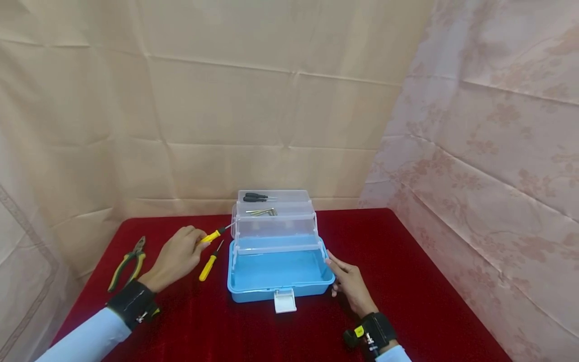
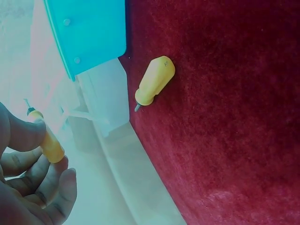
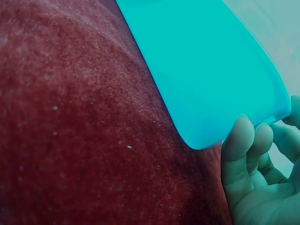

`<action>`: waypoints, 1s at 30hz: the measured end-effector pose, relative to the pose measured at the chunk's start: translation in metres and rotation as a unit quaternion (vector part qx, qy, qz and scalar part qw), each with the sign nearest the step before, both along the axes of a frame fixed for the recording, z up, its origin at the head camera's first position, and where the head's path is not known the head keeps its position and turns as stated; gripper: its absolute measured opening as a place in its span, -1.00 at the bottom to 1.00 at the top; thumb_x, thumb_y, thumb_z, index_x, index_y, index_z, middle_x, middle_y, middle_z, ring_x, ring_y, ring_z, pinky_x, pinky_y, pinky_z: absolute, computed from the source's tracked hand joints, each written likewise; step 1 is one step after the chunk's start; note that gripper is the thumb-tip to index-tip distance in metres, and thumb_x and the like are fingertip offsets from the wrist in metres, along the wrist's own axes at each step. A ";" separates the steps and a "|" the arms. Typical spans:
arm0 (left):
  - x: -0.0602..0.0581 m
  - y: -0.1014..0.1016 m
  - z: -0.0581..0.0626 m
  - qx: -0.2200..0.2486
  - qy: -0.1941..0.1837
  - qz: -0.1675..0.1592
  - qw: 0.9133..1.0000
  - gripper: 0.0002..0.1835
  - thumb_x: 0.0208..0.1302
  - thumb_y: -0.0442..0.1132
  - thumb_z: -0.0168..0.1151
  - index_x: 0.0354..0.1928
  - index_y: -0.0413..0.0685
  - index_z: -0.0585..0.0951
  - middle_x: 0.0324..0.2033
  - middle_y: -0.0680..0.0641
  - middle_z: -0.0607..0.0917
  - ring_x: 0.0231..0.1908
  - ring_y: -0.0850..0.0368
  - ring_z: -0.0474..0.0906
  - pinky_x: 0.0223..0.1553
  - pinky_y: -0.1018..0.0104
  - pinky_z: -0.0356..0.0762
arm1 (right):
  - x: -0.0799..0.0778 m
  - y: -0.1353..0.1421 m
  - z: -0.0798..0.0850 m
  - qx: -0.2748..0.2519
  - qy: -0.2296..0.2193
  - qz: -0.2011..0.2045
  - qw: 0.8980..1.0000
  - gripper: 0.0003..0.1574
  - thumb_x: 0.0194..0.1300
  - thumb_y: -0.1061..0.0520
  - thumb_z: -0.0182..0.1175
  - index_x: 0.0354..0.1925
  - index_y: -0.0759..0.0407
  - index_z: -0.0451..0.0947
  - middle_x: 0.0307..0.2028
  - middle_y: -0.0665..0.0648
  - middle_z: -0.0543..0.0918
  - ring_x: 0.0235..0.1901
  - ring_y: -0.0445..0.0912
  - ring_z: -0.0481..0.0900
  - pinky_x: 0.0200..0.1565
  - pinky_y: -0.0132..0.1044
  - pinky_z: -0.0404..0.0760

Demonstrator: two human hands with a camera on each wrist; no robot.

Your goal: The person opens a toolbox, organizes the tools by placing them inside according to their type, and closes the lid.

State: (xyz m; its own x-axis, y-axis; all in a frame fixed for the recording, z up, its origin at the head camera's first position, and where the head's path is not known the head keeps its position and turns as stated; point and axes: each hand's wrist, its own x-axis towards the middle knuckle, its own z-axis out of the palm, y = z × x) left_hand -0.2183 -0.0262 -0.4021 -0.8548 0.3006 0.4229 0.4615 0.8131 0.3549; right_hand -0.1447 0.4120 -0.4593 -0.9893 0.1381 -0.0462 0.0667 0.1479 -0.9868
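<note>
Toolbox: the blue toolbox (image 1: pixel 253 297) stands open on the red-covered desk (image 1: pixel 416 291), its clear trays (image 1: pixel 276 225) raised at the back, white latch (image 1: pixel 285 302) hanging down in front.
Left hand: my left hand (image 1: pixel 178 254) pinches a yellow screwdriver (image 1: pixel 210 237) left of the toolbox – shaft pointing toward the trays.
Right hand: my right hand (image 1: pixel 353 286) grips the toolbox's right side wall near the rim.
Left of toolbox: a second yellow screwdriver (image 1: pixel 207 268) just beside it; pliers (image 1: pixel 134 253) farther out – handles spread.
In toolbox trays: black-handled screwdrivers (image 1: pixel 254 199) at the top, brass-coloured metal pieces (image 1: pixel 260 212) below them.
</note>
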 end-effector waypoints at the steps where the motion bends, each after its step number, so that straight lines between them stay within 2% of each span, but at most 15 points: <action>1: 0.000 0.000 0.000 0.000 0.003 -0.001 1.000 -0.73 0.19 -0.17 0.38 -0.14 -0.18 0.63 -0.31 -0.05 0.54 -0.32 0.07 0.38 -0.27 0.21 0.49 | 0.000 0.000 0.000 0.000 0.000 0.001 1.000 -0.34 0.26 -0.25 0.24 0.30 -0.23 0.48 -0.64 0.12 0.29 -0.67 -0.11 0.35 -0.59 -0.27 0.52; 13: -0.001 0.009 0.003 0.000 0.014 -0.007 1.000 -0.70 0.18 -0.14 0.38 -0.12 -0.16 0.64 -0.28 -0.05 0.56 -0.30 0.09 0.40 -0.24 0.20 0.55 | 0.000 0.000 0.003 -0.002 0.009 0.010 1.000 -0.30 0.30 -0.22 0.21 0.36 -0.13 0.43 -0.63 0.14 0.28 -0.68 -0.10 0.35 -0.58 -0.27 0.52; 21: -0.003 0.014 0.008 -0.008 0.030 -0.020 0.999 -0.70 0.18 -0.14 0.39 -0.12 -0.18 0.66 -0.29 -0.05 0.56 -0.29 0.08 0.39 -0.23 0.20 0.54 | 0.000 0.001 0.002 -0.004 0.008 0.014 1.000 -0.29 0.30 -0.22 0.21 0.37 -0.12 0.41 -0.64 0.15 0.28 -0.68 -0.09 0.35 -0.58 -0.26 0.53; 30: -0.005 0.023 0.009 -0.016 0.023 -0.026 0.999 -0.72 0.17 -0.16 0.40 -0.13 -0.15 0.67 -0.29 -0.03 0.55 -0.30 0.10 0.38 -0.28 0.28 0.53 | 0.001 0.000 0.000 -0.004 0.008 0.009 1.000 -0.33 0.30 -0.21 0.21 0.34 -0.17 0.44 -0.65 0.12 0.28 -0.68 -0.11 0.35 -0.59 -0.28 0.52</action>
